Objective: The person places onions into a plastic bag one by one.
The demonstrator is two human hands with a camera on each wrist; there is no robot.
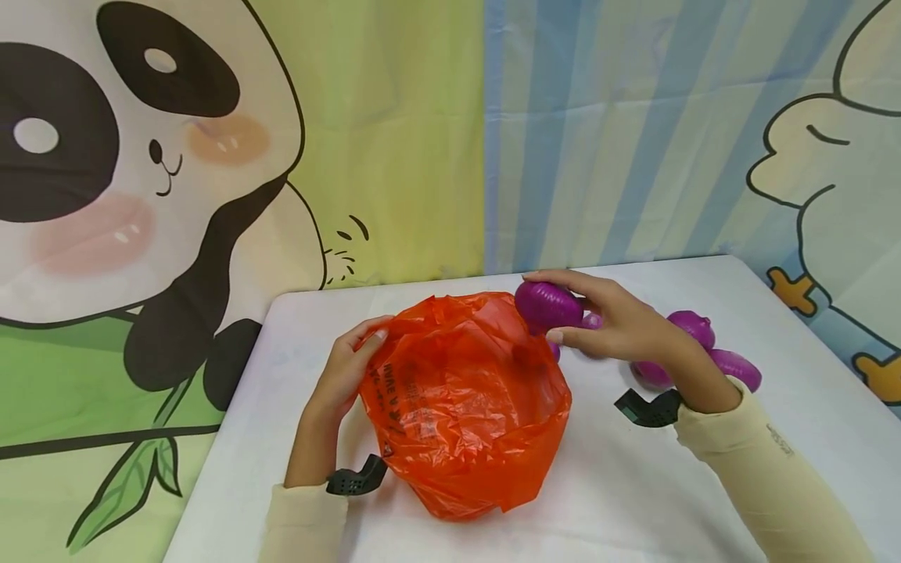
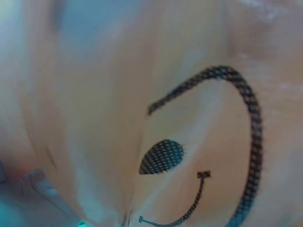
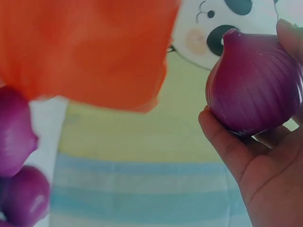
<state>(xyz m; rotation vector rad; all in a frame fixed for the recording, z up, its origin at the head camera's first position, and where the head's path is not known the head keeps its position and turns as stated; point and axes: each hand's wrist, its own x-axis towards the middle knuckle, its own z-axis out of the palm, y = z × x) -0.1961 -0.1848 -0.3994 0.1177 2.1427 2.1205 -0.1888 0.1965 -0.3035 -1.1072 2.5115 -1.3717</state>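
A purple onion is gripped between the thumb and fingers of my right hand, at the right rim of a red plastic bag. The right wrist view shows the same onion up close, its pointed end toward the upper left. My left hand holds the bag's left edge, thumb outside on the plastic and the other fingers partly hidden. The bag's mouth gapes open toward me. In the left wrist view the bag's printed side fills nearly everything, hiding the left hand.
Several more onions lie on the white table to the right, some partly behind my right hand and wrist. A cloth backdrop with a panda print hangs behind the table. Dark camera mounts sit on both wrists.
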